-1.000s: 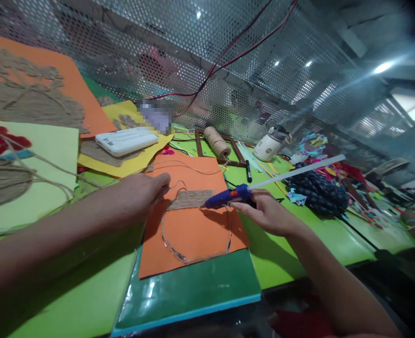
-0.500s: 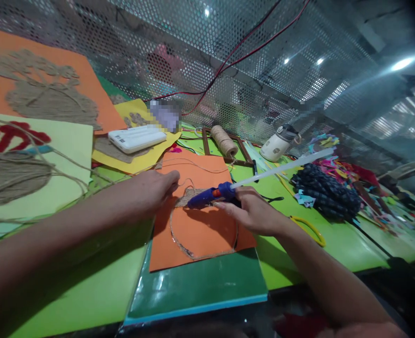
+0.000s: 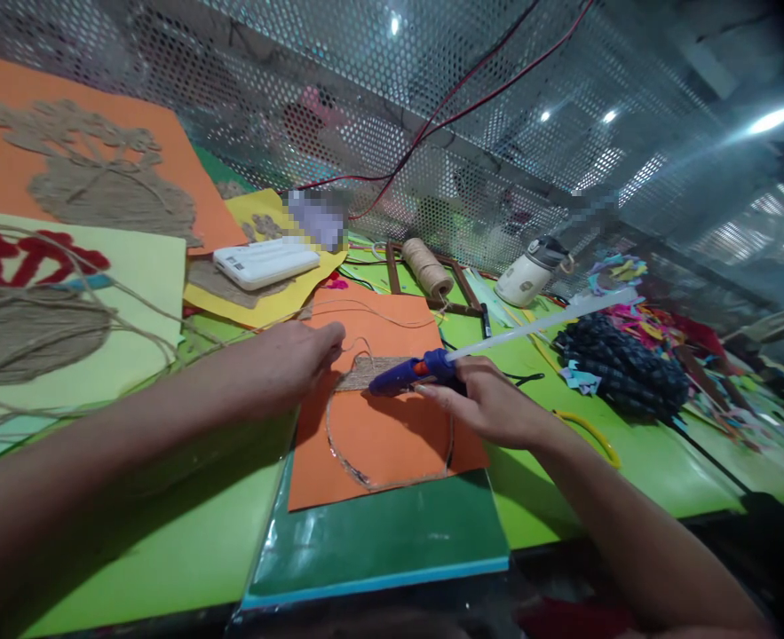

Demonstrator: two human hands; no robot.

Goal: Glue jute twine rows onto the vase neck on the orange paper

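Observation:
My right hand grips a blue hot glue gun, with a long translucent glue stick poking out of its back. Its nozzle points left, down at a band of twine rows on an orange sheet. Below that band, a twine outline curves round on the paper. At the sheet's left edge my left hand is closed, pinching a strand of jute twine that loops over to the band. The sheet lies on a dark green folder.
Behind the sheet, a twine spool rests in a brown frame, near a white bottle. A white power bank and twine pictures lie left. Dark checked fabric and yellow-handled scissors or a loop lie right.
The glue gun's nozzle has shifted slightly right along the twine band. My left hand keeps its pinch on the twine. The whole view has drifted a little.

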